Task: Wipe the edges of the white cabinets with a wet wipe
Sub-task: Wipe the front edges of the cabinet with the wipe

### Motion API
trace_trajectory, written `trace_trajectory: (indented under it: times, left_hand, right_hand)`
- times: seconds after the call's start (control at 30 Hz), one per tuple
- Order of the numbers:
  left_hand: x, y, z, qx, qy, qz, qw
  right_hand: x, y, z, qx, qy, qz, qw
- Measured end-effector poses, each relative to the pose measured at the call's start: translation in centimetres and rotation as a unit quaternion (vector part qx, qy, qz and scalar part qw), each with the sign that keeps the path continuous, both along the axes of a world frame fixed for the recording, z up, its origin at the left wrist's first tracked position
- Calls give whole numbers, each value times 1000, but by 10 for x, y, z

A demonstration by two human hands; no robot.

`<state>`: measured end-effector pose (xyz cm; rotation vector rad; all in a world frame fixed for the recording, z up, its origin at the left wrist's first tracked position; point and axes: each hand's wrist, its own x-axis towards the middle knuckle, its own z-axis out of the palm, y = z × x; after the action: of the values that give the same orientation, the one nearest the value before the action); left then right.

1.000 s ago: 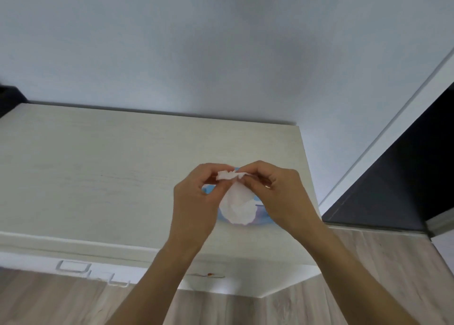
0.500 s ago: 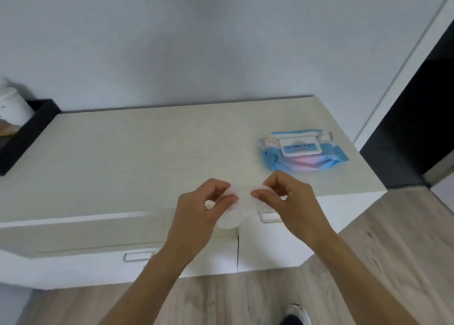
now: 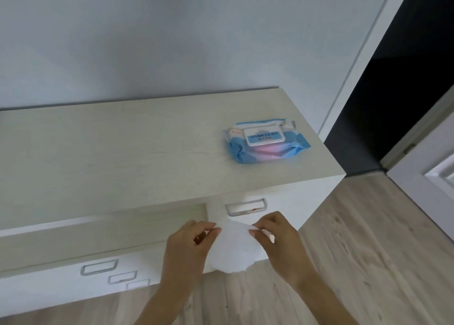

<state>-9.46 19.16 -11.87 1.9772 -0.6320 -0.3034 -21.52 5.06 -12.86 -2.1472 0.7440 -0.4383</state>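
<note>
White wipe (image 3: 233, 248), blue-pink pack (image 3: 265, 141)

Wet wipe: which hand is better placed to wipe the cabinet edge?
Probably the right hand: it and the left hand both pinch the wet wipe, but it appears nearer the cabinet top edge.

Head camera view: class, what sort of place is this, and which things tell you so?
Probably a room in a home: a low white cabinet with drawers stands against a plain wall, on wood-look flooring, beside a dark doorway.
</note>
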Motion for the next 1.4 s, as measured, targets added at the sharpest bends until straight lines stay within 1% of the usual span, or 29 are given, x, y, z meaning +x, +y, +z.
trace_trajectory:
  times: [0.1, 0.13, 0.17, 0.23, 0.27, 0.3, 0.37, 0.4, 0.47, 0.53, 0.57, 0.63, 0.67, 0.7, 0.77, 0.83, 0.87, 0.93, 1.03, 1.1, 1.23, 1.3, 1.4]
  left_hand:
    - [-10, -24, -20, 1, 79, 16, 997]
    - [-12, -32, -26, 1, 84, 16, 996]
    - [-15, -40, -32, 3, 84, 18, 996]
    - [-18, -53, -42, -7, 88, 37, 995]
    - [-18, -59, -47, -14, 90, 50, 995]
    - [-17, -64, -51, -18, 91, 62, 994]
    - [-14, -73, -58, -28, 90, 83, 992]
    - [-11, -76, -61, -37, 87, 91, 991]
    - [-7, -78, -66, -49, 76, 100, 991]
    - [-9, -78, -72, -47, 39, 83, 995]
    - [-11, -76, -76, -37, 2, 64, 997]
    - [-15, -70, -84, -3, -108, 13, 994]
    - [-16, -67, -89, 17, -177, -18, 984]
    - [-15, -64, -94, 42, -244, -49, 968]
    - [-13, -62, -101, 108, -350, -106, 924]
    - [-11, -63, -107, 182, -431, -146, 872]
    - [-10, -62, -109, 211, -456, -157, 850]
    - [-7, -58, -115, 247, -482, -163, 825]
    - [-3, -50, -123, 276, -506, -149, 803]
    - [-4, -49, -126, 276, -507, -150, 803]
    - [-12, -59, -125, 259, -503, -168, 807]
    - [-13, -60, -123, 259, -494, -151, 816]
    - [-9, -51, -123, 265, -488, -119, 823]
  right_hand:
    - [0, -20, -19, -98, 3, -70, 993]
    - [2, -25, -22, -131, 8, -93, 987]
    - [5, -29, -24, -142, 24, -112, 983]
    - [11, -37, -31, -120, 73, -122, 983]
    - [14, -40, -37, -101, 75, -119, 985]
    - [17, -43, -43, -69, 57, -122, 989]
    - [26, -44, -53, -3, -8, -133, 991]
    - [29, -44, -58, 6, -36, -131, 991]
    - [33, -42, -69, -11, -78, -109, 991]
    - [33, -38, -78, -84, -98, -80, 988]
    - [32, -36, -83, -137, -96, -66, 984]
    - [27, -34, -92, -232, -74, -48, 969]
    - [24, -34, -95, -252, -62, -40, 965]
    - [21, -35, -97, -258, -54, -30, 964]
    - [16, -37, -101, -265, -53, -3, 963]
    - [13, -39, -107, -310, -21, 35, 950]
    - [13, -39, -110, -337, 3, 53, 940]
    - [17, -35, -114, -359, 28, 76, 930]
    - [24, -27, -118, -367, 29, 93, 925]
    - [21, -30, -119, -373, 29, 93, 923]
    - [9, -39, -116, -360, 18, 54, 931]
    - [15, -32, -115, -358, 8, 47, 932]
    - [29, -20, -115, -372, -8, 74, 925]
